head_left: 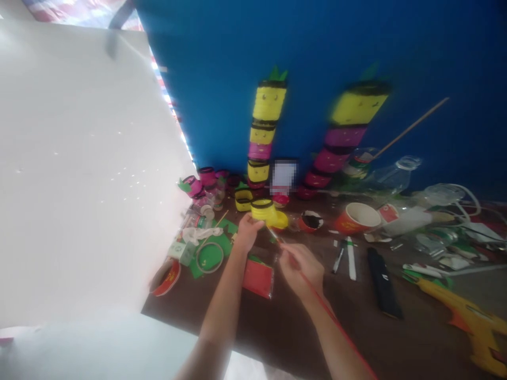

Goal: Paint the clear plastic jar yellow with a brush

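Note:
My left hand [246, 232] is closed on a yellow-painted bottle piece [267, 212] with a black rim, its neck toward the right. A paintbrush [325, 305] with a long red handle is held in my right hand [303, 266], fingers closed round it. The brush tip is close to the underside of the yellow piece; whether they touch I cannot tell. Just right of it stands a small red cup [311, 220] with black paint inside. Beneath my hands lies a flat red packet [258, 278].
Behind stand two stacks of painted pieces, one mostly yellow [270, 105], one mostly magenta [332, 158]. To the left are green sheets [225, 240] and a tape roll [209, 257]. On the right lie a large paper cup [360, 217], a black pouch [383, 285] and a yellow glue gun [463, 309].

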The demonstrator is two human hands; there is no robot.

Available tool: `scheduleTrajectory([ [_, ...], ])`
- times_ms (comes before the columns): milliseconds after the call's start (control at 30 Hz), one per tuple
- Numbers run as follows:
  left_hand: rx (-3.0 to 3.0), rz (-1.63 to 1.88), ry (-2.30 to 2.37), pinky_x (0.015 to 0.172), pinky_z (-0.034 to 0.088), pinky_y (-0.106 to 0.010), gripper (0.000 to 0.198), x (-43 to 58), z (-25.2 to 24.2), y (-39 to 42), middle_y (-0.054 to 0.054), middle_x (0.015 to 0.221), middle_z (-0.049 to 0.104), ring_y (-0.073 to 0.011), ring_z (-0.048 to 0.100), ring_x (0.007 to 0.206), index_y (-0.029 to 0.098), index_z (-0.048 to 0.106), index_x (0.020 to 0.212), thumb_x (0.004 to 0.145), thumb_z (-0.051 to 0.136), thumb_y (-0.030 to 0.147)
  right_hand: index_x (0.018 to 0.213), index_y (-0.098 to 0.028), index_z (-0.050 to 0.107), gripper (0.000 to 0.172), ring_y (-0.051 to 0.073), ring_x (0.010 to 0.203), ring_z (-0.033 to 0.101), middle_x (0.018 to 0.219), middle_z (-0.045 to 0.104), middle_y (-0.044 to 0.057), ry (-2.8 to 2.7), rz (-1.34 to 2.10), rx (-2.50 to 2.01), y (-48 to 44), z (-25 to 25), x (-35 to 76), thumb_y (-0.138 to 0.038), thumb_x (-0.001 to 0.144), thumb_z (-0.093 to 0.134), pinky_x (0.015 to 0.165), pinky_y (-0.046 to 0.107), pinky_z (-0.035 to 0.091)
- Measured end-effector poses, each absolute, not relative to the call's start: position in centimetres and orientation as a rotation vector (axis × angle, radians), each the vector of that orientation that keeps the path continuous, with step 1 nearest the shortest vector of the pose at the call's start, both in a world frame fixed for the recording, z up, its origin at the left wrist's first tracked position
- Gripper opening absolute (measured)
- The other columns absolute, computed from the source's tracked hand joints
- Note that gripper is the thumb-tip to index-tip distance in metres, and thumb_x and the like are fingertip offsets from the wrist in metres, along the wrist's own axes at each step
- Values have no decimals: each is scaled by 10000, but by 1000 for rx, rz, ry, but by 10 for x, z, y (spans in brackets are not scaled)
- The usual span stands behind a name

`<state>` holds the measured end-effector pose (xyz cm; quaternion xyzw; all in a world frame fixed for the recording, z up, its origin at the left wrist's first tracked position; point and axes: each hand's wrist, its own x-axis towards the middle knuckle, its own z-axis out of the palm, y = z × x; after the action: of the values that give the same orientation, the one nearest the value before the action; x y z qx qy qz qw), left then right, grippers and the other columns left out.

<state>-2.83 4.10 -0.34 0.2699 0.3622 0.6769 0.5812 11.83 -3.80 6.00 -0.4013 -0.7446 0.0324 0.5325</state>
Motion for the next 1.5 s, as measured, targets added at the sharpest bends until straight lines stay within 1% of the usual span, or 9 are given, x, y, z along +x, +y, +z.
scheduleTrajectory([
  [300,635,1580,935,899,402,-366,354,-29,-8,44,-33,849,685,-168,623,837,173,568,815,535,778,228,1006,-213,633,289,172,781,652,858,672,61,-1754,-10,-909,-42,54,123,-84,758,564,718,317,549],
  [500,662,1586,957,904,395,-360,310,-30,-7,41,-37,861,686,-175,615,858,171,583,809,552,755,185,1068,-223,620,369,179,834,645,904,663,68,-1823,-34,-888,-40,53,118,-48,749,561,729,325,551],
  [700,663,1606,937,898,404,-356,313,-28,-12,43,-41,889,681,-158,619,841,169,581,836,571,742,212,1022,-203,613,342,162,786,632,868,651,60,-1868,10,-887,-39,53,118,-23,734,564,697,311,548],
  [867,670,1598,947,891,411,-353,303,-28,-9,41,-42,880,685,-161,616,838,168,594,845,583,740,208,1029,-202,611,393,164,786,628,860,651,58,-1803,-11,-841,-41,56,118,14,702,581,699,311,541],
  [1000,662,1588,966,875,417,-354,298,-28,-5,38,-37,819,682,-159,614,799,164,596,835,579,745,202,1042,-201,617,378,171,803,630,887,654,68,-1832,-12,-868,-39,57,116,-7,721,566,712,316,540],
  [1133,653,1594,965,868,415,-339,296,-27,-3,39,-32,832,677,-149,614,803,164,588,819,574,745,213,997,-201,631,327,156,767,625,848,647,52,-1879,14,-892,-39,57,116,-32,731,546,699,301,538],
  [1200,654,1597,957,862,414,-333,298,-27,-3,39,-30,820,673,-145,613,797,161,591,820,572,746,220,1002,-204,630,333,155,763,625,843,647,50,-1869,11,-882,-41,57,117,-34,728,548,694,300,535],
  [1367,660,1602,950,842,414,-306,288,-27,-1,39,-25,814,671,-126,603,772,159,596,810,571,750,207,1067,-204,611,385,170,827,629,894,656,69,-1857,-51,-892,-40,55,117,-23,734,545,723,315,533],
  [1500,658,1613,949,833,414,-295,285,-27,-2,38,-13,793,665,-118,598,763,161,596,814,582,750,220,1014,-204,631,343,162,805,623,879,647,65,-1915,-12,-885,-39,55,117,-31,729,550,702,302,538],
])
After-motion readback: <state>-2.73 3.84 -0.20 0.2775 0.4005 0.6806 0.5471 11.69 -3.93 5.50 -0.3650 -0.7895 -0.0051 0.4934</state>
